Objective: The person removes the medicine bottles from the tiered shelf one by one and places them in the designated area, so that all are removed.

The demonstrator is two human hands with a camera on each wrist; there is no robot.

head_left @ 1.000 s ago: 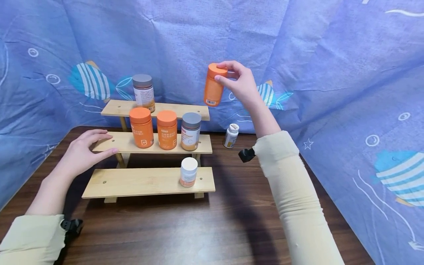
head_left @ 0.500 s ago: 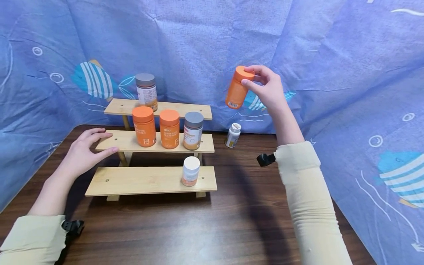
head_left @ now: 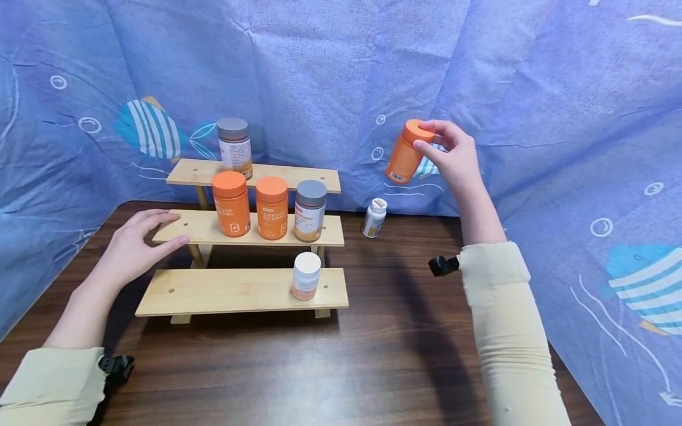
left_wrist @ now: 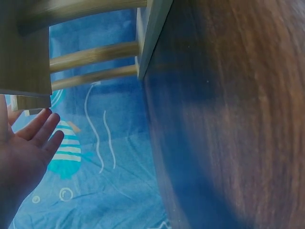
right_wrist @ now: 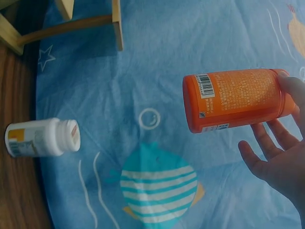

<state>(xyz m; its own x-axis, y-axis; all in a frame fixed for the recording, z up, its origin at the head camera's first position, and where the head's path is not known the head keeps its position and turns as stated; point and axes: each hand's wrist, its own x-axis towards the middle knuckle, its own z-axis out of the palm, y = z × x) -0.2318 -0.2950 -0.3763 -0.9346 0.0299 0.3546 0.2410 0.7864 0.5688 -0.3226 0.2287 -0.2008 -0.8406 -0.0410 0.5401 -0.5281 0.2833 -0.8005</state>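
My right hand [head_left: 453, 151] pinches an orange pill bottle [right_wrist: 233, 100] by its lid end, thumb on one side. The bottle is held tilted in the air, right of the wooden shelf; its barcode shows in the right wrist view. My left hand [head_left: 130, 245] is at the left end of the middle shelf board [head_left: 176, 231], thumb by the front edge and fingers farther back, fairly straight. On that board stand two orange bottles [head_left: 231, 204] [head_left: 272, 208] and a grey-lidded bottle [head_left: 310, 210].
Another grey-lidded bottle [head_left: 234, 148] stands on the top board [head_left: 288, 176]. A white-lidded bottle [head_left: 306, 276] is on the bottom board [head_left: 224, 290]. A small white bottle [head_left: 375, 218] stands on the dark table [head_left: 266, 367], near the blue curtain [head_left: 298, 77].
My right hand has carried the orange bottle rightward, away from the shelf, and lately somewhat lower, with the bottle tilting more. My left hand has stayed at the middle board's end.
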